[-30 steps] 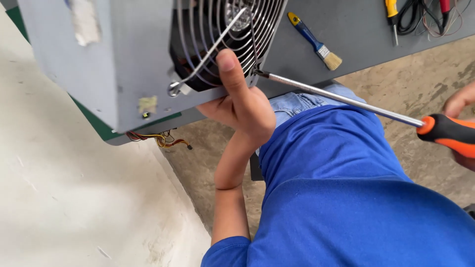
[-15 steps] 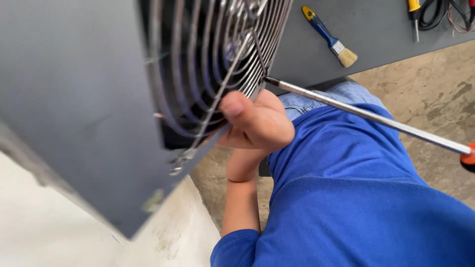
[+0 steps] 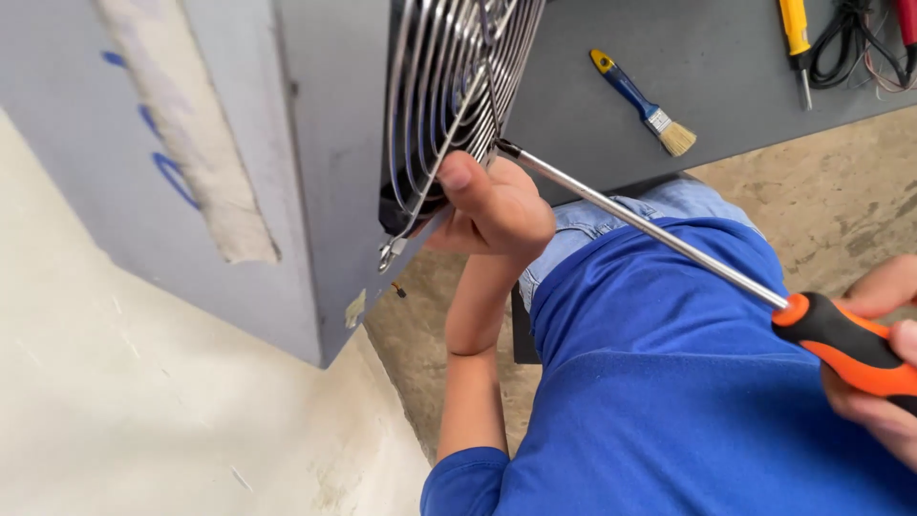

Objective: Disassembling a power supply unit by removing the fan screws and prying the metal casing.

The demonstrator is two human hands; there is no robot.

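two hands work a grey metal housing [image 3: 325, 182]: the left hand [image 3: 492, 205] grips its wire fan guard [image 3: 458, 86], the right hand [image 3: 884, 358] clenches a long screwdriver [image 3: 669, 244] tipped at the guard's edge, the guard seemingly partly fastened.

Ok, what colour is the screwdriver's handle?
Orange and black, in the head view: the screwdriver handle sits in the right hand.
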